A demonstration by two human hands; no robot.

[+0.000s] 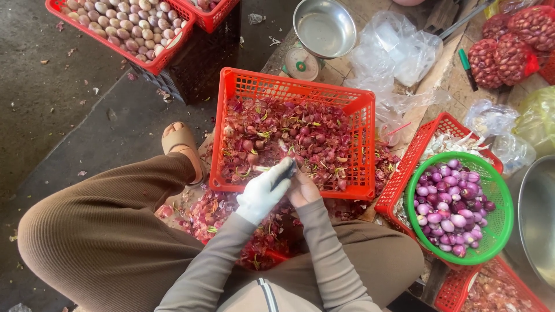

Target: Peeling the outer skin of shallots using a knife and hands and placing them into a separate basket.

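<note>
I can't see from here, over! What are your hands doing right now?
Left hand, white glove, grips a small knife. Right hand, bare, pressed against it, contents hidden. Both over red crate of shallot skins. Peeled shallots in green basket, right.

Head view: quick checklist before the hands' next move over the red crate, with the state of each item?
1. Left hand is gloved: ok, a white glove covers it.
2. Right hand is bare and pressed close to the left: ok.
3. What the hands hold: cannot tell; something dark shows between the fingers, too small to name.
4. Both hands sit over the near edge of the red crate of peels: ok, scraps would fall inside or just before it.
5. Green basket of peeled shallots stands on the right-hand side: ok, not yet brimming.
6. Floor by the knees: not ok, red peels are strewn there.
</note>
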